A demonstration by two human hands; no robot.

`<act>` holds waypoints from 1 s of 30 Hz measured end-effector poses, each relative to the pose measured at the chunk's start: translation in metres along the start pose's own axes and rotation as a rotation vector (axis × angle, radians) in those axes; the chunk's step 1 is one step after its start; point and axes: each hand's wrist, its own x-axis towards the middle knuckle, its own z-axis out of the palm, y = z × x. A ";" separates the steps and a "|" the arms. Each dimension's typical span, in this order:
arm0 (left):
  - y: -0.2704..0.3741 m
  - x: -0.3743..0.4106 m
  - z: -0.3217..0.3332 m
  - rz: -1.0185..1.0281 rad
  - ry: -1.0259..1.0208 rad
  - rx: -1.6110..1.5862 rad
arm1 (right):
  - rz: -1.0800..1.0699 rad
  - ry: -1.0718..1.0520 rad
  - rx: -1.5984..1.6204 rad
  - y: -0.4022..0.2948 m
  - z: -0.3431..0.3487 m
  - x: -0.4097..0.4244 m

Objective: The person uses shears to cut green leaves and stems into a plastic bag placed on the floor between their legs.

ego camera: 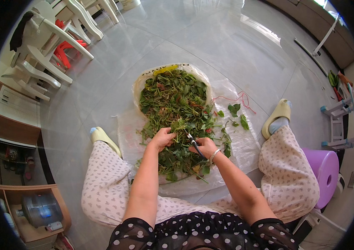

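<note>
A large heap of cut green leaves and stems (177, 97) fills the mouth of a woven plastic sack (138, 90) and spills onto clear plastic sheeting (248, 140) on the floor. My left hand (163, 138) grips some green stems at the near part of the heap. From the right, my right hand (206, 148) holds black-handled scissors or shears (193, 141), their tip among the greenery close to my left hand. Whether the blades are apart cannot be told. Loose leaves (234, 109) and a red string (244, 98) lie on the sheeting at the right.
My legs spread around the sheeting, with slippers (105, 139) on my feet. A purple plastic stool (323, 178) stands by my right knee. White chairs (61, 40) and a red stool (64, 51) are at the upper left; a water jug (41, 210) lies in a wooden cabinet (33, 188).
</note>
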 end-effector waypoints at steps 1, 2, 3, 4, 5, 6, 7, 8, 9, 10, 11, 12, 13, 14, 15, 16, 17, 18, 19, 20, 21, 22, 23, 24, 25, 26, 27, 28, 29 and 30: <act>0.001 0.000 0.000 -0.001 0.016 -0.016 | 0.008 -0.001 -0.007 -0.001 0.000 -0.001; 0.001 -0.001 -0.001 0.011 0.008 -0.013 | -0.005 0.016 -0.005 -0.002 0.000 -0.002; 0.002 -0.002 -0.002 0.025 -0.001 -0.011 | -0.017 0.034 -0.004 -0.004 -0.001 -0.003; 0.003 -0.002 -0.002 0.039 -0.010 -0.009 | -0.030 0.051 -0.003 -0.005 -0.002 -0.004; 0.005 -0.002 -0.002 0.022 0.015 -0.051 | -0.024 0.042 0.029 -0.002 -0.001 -0.003; 0.008 -0.004 0.000 0.004 0.041 -0.094 | -0.017 0.033 0.060 0.001 -0.001 -0.003; 0.010 -0.004 0.000 -0.013 0.066 -0.136 | -0.011 0.025 0.092 0.004 -0.001 -0.002; 0.009 -0.002 -0.002 -0.009 0.079 -0.201 | -0.006 0.026 0.073 0.007 -0.002 -0.001; 0.007 -0.001 -0.006 0.003 0.068 -0.173 | -0.002 0.023 0.052 0.004 -0.003 -0.003; 0.004 0.001 -0.010 0.015 0.058 -0.145 | 0.002 0.019 0.032 0.002 -0.004 -0.004; 0.000 0.003 -0.015 0.027 0.047 -0.117 | 0.020 -0.042 0.104 0.001 -0.005 -0.007; 0.001 0.003 -0.018 0.040 0.005 -0.070 | 0.033 -0.096 0.176 -0.002 -0.007 -0.009; 0.001 0.004 -0.018 0.066 0.044 -0.074 | 0.047 -0.151 0.249 -0.003 -0.008 -0.009; 0.000 0.005 -0.015 0.092 0.084 -0.079 | 0.006 -0.154 0.307 -0.002 -0.008 -0.010; 0.002 0.003 -0.014 0.116 0.126 -0.082 | -0.035 -0.159 0.366 -0.001 -0.007 -0.013; 0.002 0.007 -0.018 0.148 0.119 -0.091 | -0.076 -0.166 0.426 -0.001 -0.007 -0.014; 0.002 0.007 -0.019 0.155 0.172 -0.162 | -0.037 -0.228 0.452 -0.001 -0.009 -0.015; 0.007 0.003 -0.015 0.160 0.219 -0.234 | 0.007 -0.286 0.477 -0.005 -0.015 -0.019; 0.009 0.001 -0.013 0.166 0.265 -0.306 | 0.050 -0.344 0.502 -0.008 -0.018 -0.023; 0.009 0.002 -0.014 0.175 0.254 -0.328 | -0.031 -0.351 0.449 -0.010 -0.019 -0.026; 0.009 0.003 -0.015 0.184 0.240 -0.349 | -0.019 -0.363 0.423 -0.011 -0.018 -0.027; 0.010 0.004 -0.015 0.194 0.226 -0.369 | -0.008 -0.373 0.397 -0.012 -0.017 -0.027; 0.010 0.004 -0.014 0.189 0.175 -0.357 | 0.004 -0.384 0.371 -0.012 -0.014 -0.026; 0.014 0.001 -0.011 0.181 0.124 -0.344 | -0.009 -0.399 0.421 -0.012 -0.011 -0.025; 0.018 -0.003 -0.007 0.173 0.072 -0.331 | -0.017 -0.379 0.418 -0.012 -0.009 -0.023; 0.022 -0.005 0.001 0.162 0.091 -0.266 | -0.025 -0.358 0.416 -0.013 -0.007 -0.021; 0.023 -0.008 0.004 0.151 0.041 -0.213 | -0.034 -0.345 0.417 -0.014 -0.005 -0.021; 0.023 -0.009 0.005 0.140 -0.009 -0.160 | -0.036 -0.328 0.422 -0.015 -0.003 -0.020; 0.024 -0.011 0.006 0.128 -0.060 -0.107 | -0.038 -0.311 0.428 -0.015 -0.001 -0.020; 0.025 -0.012 0.010 0.074 -0.029 -0.057 | -0.039 -0.290 0.432 -0.015 -0.001 -0.019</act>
